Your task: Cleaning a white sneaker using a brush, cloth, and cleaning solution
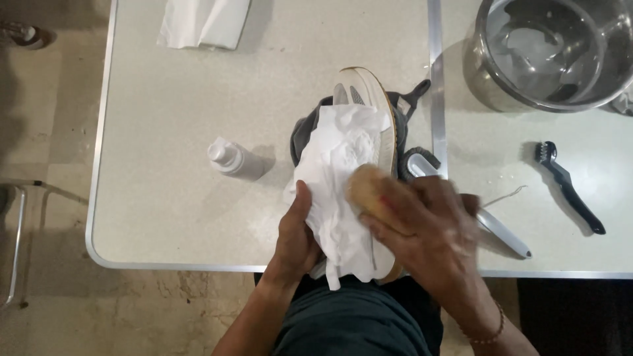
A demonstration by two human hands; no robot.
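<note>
Both hands work at the lower middle of the frame, over the near edge of a pale speckled table. Left hand is clenched on the lower left edge of a crumpled white paper towel draped over a white and grey sneaker, pressing shoe and paper together. Right hand grasps a tan brush or sponge, blurred, laid against the paper on the sneaker's side.

The sneaker lies at mid-frame, its sole turned to the right, its heel loop toward the upper right. It looks light, with a soft upper and a firmer sole rim, so the sole edge and heel seem the surest places to grip; the thin paper would likely tear when wet.

A small white bottle lies at centre left, folded tissue at upper left. On the adjoining table a steel bowl with water sits upper right, a black brush at right, and a white-handled tool lies partly under the right hand
</note>
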